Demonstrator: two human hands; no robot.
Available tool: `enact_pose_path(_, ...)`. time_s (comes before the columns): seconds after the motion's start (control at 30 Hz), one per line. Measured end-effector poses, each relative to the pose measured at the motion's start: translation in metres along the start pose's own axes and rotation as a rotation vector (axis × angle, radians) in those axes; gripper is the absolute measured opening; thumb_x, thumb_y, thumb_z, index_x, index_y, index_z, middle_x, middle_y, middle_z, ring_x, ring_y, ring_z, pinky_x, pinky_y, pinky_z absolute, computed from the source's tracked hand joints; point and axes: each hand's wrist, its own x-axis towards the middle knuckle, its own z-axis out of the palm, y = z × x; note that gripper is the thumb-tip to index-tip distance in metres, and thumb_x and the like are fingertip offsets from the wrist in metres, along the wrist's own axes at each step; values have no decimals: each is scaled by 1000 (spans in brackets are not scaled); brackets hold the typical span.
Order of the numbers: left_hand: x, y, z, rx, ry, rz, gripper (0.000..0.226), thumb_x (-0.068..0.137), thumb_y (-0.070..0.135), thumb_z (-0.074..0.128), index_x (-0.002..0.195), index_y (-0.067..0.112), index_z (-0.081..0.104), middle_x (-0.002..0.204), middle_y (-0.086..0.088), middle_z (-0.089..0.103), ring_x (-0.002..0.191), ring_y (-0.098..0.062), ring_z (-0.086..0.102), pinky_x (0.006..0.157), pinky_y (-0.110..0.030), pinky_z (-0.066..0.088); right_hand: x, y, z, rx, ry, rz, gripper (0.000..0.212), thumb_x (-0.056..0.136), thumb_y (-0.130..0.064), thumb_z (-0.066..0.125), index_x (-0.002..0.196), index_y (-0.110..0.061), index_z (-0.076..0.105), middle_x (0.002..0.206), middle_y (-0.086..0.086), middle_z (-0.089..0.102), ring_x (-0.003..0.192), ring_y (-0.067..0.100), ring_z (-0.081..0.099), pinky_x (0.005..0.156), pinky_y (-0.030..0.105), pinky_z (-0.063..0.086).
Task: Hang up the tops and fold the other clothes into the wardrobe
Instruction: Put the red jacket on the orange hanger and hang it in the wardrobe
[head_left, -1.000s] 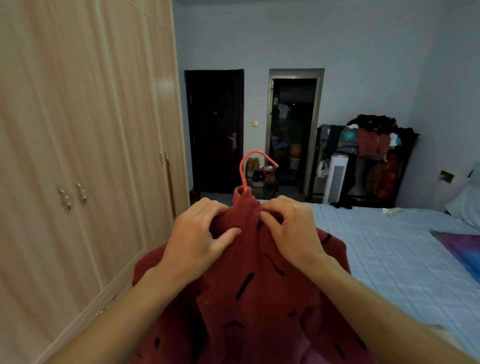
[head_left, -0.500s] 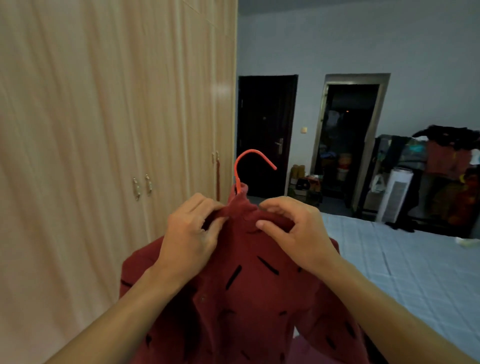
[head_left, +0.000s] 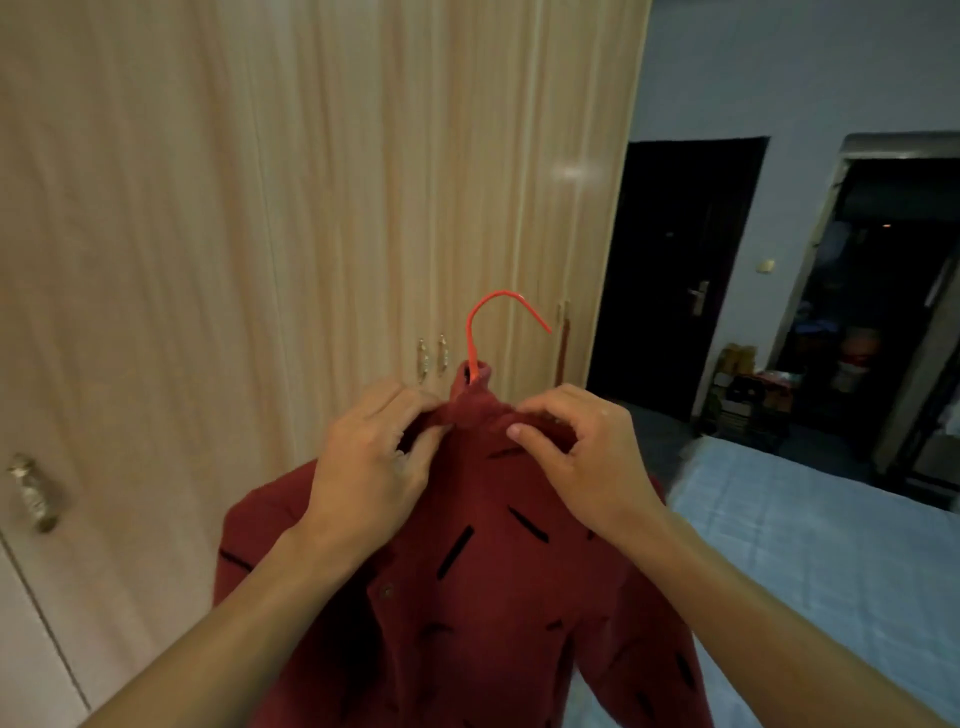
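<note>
Low in the view, around 6 o'clock, a dark red top (head_left: 493, 597) with short black dashes and a snap button on its placket hangs spread on a hanger. The left hand (head_left: 374, 457) pinches the collar fabric at its 10 o'clock side, and the right hand (head_left: 582, 457) pinches it at the 2 o'clock side, fingers curled. The orange hanger hook (head_left: 498, 322) rises out of the neck at 12 o'clock; the hanger's shoulders are hidden inside the cloth, and the hem is cut off by the bottom edge. Behind, from 9 to 12 o'clock, stands the closed wardrobe (head_left: 311, 208) with paired handles (head_left: 431, 356). A pale blue bed (head_left: 805, 545) lies at 4 o'clock, and a dark door (head_left: 675, 270) stands at 2 o'clock.
</note>
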Motion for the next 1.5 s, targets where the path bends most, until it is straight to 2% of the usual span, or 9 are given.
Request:
enact_pose_path(0.07,-1,-19,-6,75,6,2,13,82,11,79,91,11,70,85,2,64,79,-13,58,76,-16,42,9,8,25,53,-21,-18,9,81,-14,80,88,-14,74,82,-10,66,76,1,61,73,13,45)
enact_pose_path(0.2,-2,-49,-16,220,-22,-46,13,82,13,75,94,11,69,86,0,63,80,-21,60,72,-36,50,28,23,76,188,-49,-63,9,81,-12,80,87,-15,73,81,-20,62,78,-5,60,73,7,41)
enact_pose_path(0.5,11,-90,-53,475,-43,-199,18,81,5,77,96,11,68,87,3,58,75,-16,56,65,-37,50,83,27,180,555,-206,-77,14,85,-13,75,89,-26,69,86,-17,66,85,1,62,74,7,41)
enact_pose_path(0.7,-5,-113,-108,633,45,-294,17,82,6,78,95,11,69,89,6,57,76,-13,56,63,-33,50,107,-22,241,687,-277,-173,10,84,-15,75,88,-22,70,85,-18,65,86,1,62,75,8,42)
enact_pose_path(0.87,-31,-132,-164,727,114,-364,15,82,8,78,94,11,70,87,5,57,76,-12,55,66,-17,44,116,-77,289,760,-363,-276,11,83,-18,75,86,-27,70,85,-21,65,86,0,63,74,5,40)
enact_pose_path(0.97,-48,-150,-205,777,131,-388,17,80,7,79,94,11,69,87,7,57,75,-9,53,67,-14,43,112,-116,326,788,-399,-301,5,84,-22,73,86,-25,70,84,-17,65,85,3,64,73,8,42)
enact_pose_path(1.13,-78,-185,-271,799,129,-377,17,81,6,78,93,13,68,87,7,56,76,-11,54,66,-28,48,102,-175,380,815,-457,-283,9,84,-24,73,84,-32,69,84,-17,65,82,6,64,70,9,42)
enact_pose_path(1.3,-102,-215,-320,798,80,-361,16,80,4,79,91,10,69,85,3,57,75,-15,54,63,-33,50,87,-216,425,819,-521,-247,2,84,-33,69,84,-34,67,86,-17,65,84,9,64,70,10,42)
enact_pose_path(1.5,-127,-240,-349,765,29,-385,19,77,1,81,90,9,69,84,3,57,74,-17,55,62,-34,49,75,-232,463,814,-605,-218,5,89,-39,67,86,-35,67,86,-18,64,81,10,63,69,13,42)
